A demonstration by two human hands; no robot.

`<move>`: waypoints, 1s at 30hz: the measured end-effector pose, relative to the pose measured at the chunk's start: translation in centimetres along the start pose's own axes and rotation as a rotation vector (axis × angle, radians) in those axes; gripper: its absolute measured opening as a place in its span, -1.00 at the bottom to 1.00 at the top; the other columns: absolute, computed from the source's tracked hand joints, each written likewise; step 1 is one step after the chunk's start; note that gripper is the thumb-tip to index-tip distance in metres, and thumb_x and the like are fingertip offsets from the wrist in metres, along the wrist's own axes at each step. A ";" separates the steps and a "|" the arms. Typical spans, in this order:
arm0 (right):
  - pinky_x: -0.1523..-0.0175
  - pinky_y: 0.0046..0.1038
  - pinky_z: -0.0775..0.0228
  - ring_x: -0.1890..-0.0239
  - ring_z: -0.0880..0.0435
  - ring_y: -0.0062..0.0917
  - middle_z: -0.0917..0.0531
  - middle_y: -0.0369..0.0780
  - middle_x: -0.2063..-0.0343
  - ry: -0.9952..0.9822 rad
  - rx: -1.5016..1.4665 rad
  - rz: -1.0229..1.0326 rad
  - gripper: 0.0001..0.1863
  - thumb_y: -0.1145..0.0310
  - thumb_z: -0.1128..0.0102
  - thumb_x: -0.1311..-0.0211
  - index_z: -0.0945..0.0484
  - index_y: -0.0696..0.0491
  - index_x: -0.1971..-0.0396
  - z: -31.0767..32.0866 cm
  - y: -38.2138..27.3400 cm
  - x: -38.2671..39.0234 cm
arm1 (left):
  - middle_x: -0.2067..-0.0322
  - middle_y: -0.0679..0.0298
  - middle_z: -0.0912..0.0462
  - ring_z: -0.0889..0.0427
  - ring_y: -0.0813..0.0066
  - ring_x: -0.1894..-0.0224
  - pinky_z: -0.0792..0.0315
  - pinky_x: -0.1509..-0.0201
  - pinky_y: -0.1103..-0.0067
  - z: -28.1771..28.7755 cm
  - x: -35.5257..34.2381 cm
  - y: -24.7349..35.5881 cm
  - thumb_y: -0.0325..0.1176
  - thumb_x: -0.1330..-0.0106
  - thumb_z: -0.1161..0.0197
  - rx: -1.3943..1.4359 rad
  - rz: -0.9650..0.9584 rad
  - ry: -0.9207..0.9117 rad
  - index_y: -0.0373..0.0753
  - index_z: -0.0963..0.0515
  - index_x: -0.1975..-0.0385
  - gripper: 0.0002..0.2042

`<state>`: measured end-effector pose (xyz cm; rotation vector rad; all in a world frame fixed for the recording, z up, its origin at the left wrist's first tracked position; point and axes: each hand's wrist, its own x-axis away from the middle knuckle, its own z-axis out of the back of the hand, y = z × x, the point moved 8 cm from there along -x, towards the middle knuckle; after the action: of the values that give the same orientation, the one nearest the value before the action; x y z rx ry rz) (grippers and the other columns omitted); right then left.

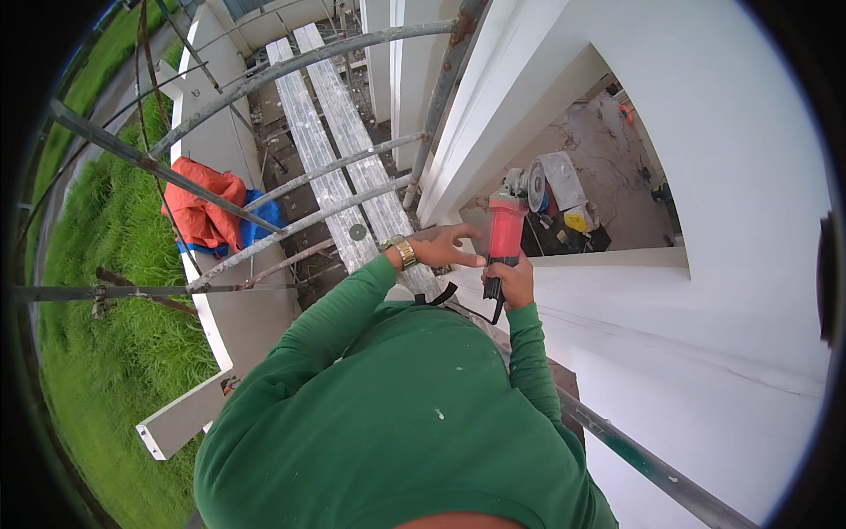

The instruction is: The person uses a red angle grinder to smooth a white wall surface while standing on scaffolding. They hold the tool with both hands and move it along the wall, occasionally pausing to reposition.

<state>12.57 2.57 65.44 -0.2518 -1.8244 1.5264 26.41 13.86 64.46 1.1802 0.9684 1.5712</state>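
Upright in front of me is an angle grinder (pixel 507 227) with a red body, a black rear end and a metal head. Its disc (pixel 536 185) faces the window opening. The fingers of my right hand (pixel 517 284) are wrapped round the black rear end, where a black cord hangs down. Just left of the grinder, my left hand (pixel 447 247) has its fingers apart and holds nothing. Its fingertips come close to the tool's body; whether they touch it I cannot tell. A gold-coloured watch (pixel 402 252) is on my left wrist.
Grey scaffold pipes (pixel 335 55) cross in front and to the left. Two worn planks (pixel 319 150) run away from me below. A white wall (pixel 723 326) with an arched opening stands at right; bags and tools lie inside. Orange sheeting (pixel 204 207) hangs over the low left wall, with grass beyond.
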 end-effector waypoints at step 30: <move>-0.17 -0.27 -0.47 -0.10 -0.62 -0.10 -0.56 0.14 -0.07 0.528 0.055 0.029 0.10 0.02 -0.58 0.08 -0.16 0.12 -0.42 -9.8 8.8 10.2 | -0.24 0.11 -0.53 -0.43 0.02 -0.35 -0.42 -0.38 0.06 -8.1 1.1 -6.5 -0.46 -0.29 -0.28 1.108 0.643 -0.381 -0.31 -0.47 0.02 -0.71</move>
<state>8.90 18.44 61.79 -0.5953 -1.3632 1.3641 19.71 16.22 56.70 2.6547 1.3009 1.1064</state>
